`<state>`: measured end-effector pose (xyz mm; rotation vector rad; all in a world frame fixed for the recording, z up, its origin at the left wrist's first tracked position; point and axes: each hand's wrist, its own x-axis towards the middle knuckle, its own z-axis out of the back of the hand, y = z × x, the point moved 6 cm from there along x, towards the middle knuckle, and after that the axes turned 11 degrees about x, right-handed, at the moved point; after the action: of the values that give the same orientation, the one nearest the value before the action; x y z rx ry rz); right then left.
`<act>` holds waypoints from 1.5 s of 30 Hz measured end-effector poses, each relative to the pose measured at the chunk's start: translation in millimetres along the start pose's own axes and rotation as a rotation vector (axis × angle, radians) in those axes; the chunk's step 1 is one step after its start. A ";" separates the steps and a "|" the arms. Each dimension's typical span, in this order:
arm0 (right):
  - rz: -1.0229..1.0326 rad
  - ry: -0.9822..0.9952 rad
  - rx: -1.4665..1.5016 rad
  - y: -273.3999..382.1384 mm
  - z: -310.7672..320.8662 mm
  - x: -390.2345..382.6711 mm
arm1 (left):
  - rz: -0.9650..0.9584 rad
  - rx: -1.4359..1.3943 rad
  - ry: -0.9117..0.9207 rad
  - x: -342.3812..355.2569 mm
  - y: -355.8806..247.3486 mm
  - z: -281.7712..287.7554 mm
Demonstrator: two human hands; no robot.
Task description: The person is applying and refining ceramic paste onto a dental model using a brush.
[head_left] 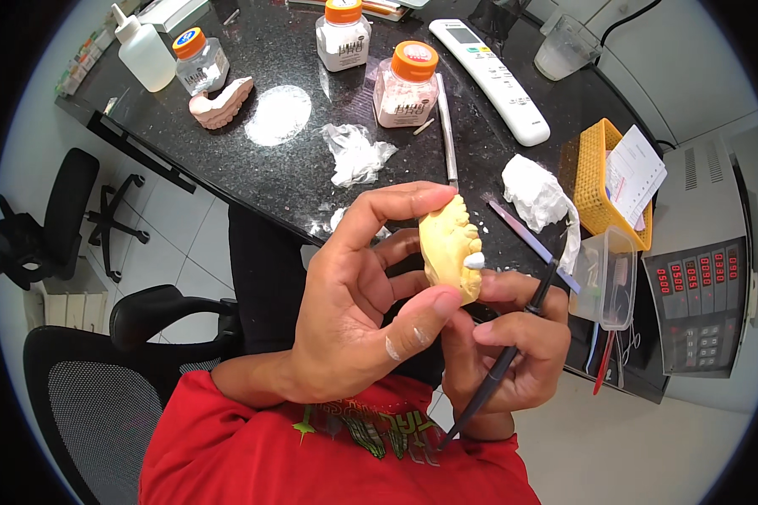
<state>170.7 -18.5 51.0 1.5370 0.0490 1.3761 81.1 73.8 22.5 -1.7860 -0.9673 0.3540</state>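
My left hand [354, 295] grips a yellow dental model [446, 244] between the thumb and fingers, tilted so its row of teeth faces right. One white tooth [474, 261] stands out among the yellow ones. In my right hand [522, 345] is a slender black pen-like tool [499, 374], slanting from upper right to lower left, its lower end close to my red shirt. The right fingertips are close to the model's lower edge; whether they touch it I cannot tell. White smudges mark my left thumb.
On the dark speckled table are jars with orange lids [406, 84], a pink dental model [221, 103], a squeeze bottle [146, 55], crumpled tissue [355, 154], a remote control [490, 80] and a yellow basket [596, 172]. A panel with red digits [697, 303] stands right; office chairs [93, 387] are left.
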 end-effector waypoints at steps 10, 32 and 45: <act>0.196 -0.022 0.046 3.8 26.8 -0.6 | -0.052 0.569 0.175 31.9 -10.1 9.2; 0.092 0.133 0.133 -2.2 26.0 -1.4 | -0.251 0.798 0.182 35.2 -7.0 2.2; 0.064 0.100 0.121 -3.6 24.0 -1.0 | -0.243 0.796 0.154 34.7 -6.1 3.5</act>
<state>190.5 -32.6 52.3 1.5797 0.1488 1.5242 98.1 103.0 33.2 -0.9481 -0.7700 0.3718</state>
